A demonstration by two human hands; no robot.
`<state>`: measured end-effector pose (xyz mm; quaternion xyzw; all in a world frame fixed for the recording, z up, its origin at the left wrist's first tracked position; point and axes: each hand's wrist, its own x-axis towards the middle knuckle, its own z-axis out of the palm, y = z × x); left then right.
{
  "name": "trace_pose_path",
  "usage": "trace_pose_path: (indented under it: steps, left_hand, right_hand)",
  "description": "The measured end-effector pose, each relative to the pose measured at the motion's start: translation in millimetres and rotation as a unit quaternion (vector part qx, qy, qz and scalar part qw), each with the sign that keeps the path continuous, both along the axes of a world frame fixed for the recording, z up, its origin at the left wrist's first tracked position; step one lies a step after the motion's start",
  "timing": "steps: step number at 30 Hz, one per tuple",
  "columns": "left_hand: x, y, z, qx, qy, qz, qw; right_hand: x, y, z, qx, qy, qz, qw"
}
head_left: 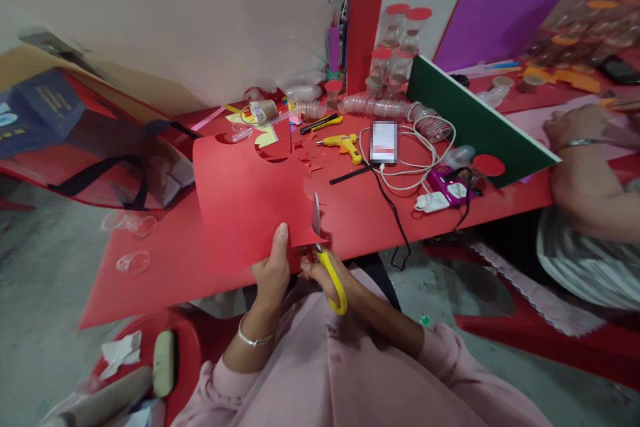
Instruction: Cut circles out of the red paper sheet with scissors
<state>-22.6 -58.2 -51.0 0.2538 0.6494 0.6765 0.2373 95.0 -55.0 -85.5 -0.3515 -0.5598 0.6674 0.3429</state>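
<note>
Far left: we have a tote bag, then clear plastic cups on the red table. Next, our red paper sheet, above the table's near edge; our left hand pinches its near edge, thumb on top. Just right of it, our right hand is wrapped around yellow-handled scissors, one blade showing over the sheet's right edge; can't tell where the other blade sits. Beyond: box cutter, yellow glue gun, phone with white cable attached, purple power strip, leaning green board. Far right, a co-worker's forearm.
</note>
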Motion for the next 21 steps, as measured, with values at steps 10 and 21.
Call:
trace_pose_path:
  steps: [10,21]
  left_hand:
    - [6,-1,4.7,-0.022,-0.019,0.015,0.999]
    - [9,-4,1.7,-0.057,-0.081,0.009,0.995]
  right_hand:
    - [0,-2,2.8,-0.008,-0.004,-0.006,1.0]
    - [-4,-2,12.7,-0.004,-0.002,-0.026,1.0]
